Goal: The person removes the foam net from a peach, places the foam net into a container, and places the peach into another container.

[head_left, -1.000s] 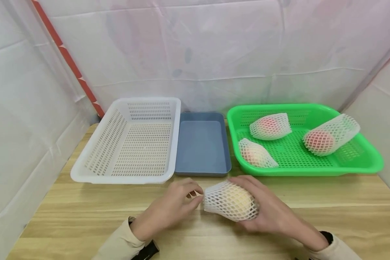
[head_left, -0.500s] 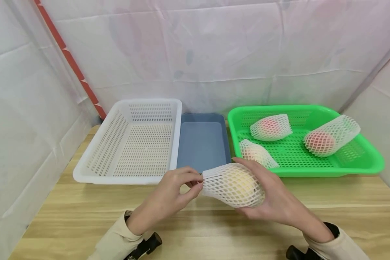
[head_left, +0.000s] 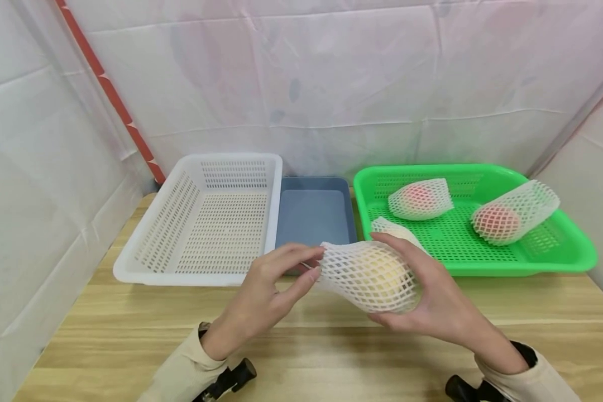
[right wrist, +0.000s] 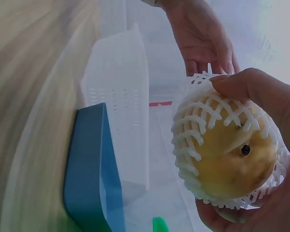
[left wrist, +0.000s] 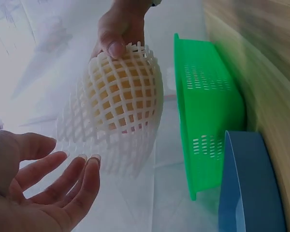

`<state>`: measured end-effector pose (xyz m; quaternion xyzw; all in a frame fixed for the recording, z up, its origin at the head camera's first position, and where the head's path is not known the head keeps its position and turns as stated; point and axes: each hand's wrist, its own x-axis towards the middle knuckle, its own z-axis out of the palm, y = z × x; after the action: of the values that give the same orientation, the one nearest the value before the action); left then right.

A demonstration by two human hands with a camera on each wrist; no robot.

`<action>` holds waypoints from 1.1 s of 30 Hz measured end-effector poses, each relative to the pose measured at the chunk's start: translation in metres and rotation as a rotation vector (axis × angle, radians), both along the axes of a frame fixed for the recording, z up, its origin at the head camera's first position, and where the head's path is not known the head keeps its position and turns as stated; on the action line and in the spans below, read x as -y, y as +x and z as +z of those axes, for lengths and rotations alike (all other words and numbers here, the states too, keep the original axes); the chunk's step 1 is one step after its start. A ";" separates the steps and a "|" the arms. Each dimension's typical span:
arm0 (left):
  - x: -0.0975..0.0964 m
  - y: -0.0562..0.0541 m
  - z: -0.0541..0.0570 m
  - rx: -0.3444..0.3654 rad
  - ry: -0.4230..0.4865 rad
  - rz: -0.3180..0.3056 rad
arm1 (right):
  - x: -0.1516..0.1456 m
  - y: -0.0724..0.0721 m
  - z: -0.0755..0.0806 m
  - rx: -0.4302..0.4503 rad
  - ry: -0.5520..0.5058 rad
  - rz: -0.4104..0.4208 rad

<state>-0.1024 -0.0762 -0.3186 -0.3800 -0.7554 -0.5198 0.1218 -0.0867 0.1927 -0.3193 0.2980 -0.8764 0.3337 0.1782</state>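
Observation:
A yellow mango [head_left: 382, 272] in a white foam net [head_left: 339, 268] is held above the wooden table. My right hand [head_left: 434, 304] grips its rounded end, thumb on one side and fingers on the other. In the right wrist view the mango [right wrist: 224, 166] shows bare through the net's opening, with a dark stem scar. My left hand [head_left: 266, 287] pinches the net's loose, narrower end with thumb and fingertips. From the left wrist, the fingertips [left wrist: 93, 159] sit right at the edge of the net [left wrist: 106, 140], and a red blush shows through the mesh.
A white basket [head_left: 123, 273] stands at the left with nothing in it. Beside it is a blue-grey tray [head_left: 314, 215]. The green basket [head_left: 482, 268] at the right bears three netted fruits, one of them a reddish fruit [head_left: 497, 220]. White cloth [head_left: 352, 84] hangs behind.
Both hands have lifted the netted mango up and slightly away from the body, to the right. The left fingers have come onto the net's loose end. Baskets and tray have stayed put.

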 end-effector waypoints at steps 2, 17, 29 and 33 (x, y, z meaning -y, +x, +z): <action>-0.001 -0.001 0.001 0.004 0.019 -0.015 | 0.000 0.000 0.001 0.004 0.002 0.004; -0.005 -0.007 0.001 0.039 0.054 -0.068 | 0.003 -0.005 0.008 0.002 -0.014 0.035; -0.008 -0.010 0.009 0.183 0.065 -0.160 | 0.007 -0.010 0.017 0.007 -0.036 0.040; -0.009 -0.010 0.012 0.320 0.167 -0.160 | 0.011 -0.013 0.020 -0.022 -0.054 0.058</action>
<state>-0.1120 -0.0667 -0.3068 -0.3399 -0.6866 -0.6426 -0.0107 -0.1000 0.1820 -0.2997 0.3222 -0.8560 0.3590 0.1860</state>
